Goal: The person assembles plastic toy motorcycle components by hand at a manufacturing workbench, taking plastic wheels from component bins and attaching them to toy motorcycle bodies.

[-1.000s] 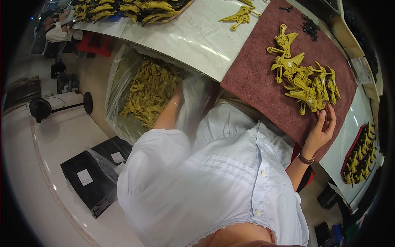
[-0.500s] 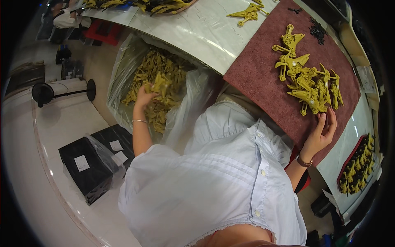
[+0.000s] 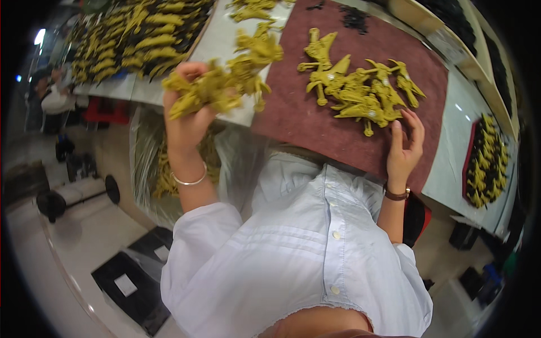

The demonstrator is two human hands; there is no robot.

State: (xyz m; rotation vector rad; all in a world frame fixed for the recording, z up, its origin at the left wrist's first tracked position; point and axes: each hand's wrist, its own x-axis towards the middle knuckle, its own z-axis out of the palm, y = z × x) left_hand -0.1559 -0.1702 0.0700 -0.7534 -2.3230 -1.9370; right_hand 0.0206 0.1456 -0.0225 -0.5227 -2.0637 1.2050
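We see the left hand (image 3: 186,121) raised over the table edge, fingers closed around a bunch of olive plastic figures (image 3: 225,84). Farther right, the right hand (image 3: 404,149) rests open on the maroon mat (image 3: 293,118), fingertips touching the pile of figures (image 3: 360,90).

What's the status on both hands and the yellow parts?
Left hand shut on a bunch of parts, raised over the table edge. Right hand open, touching the pile on the mat. Nothing in the way.
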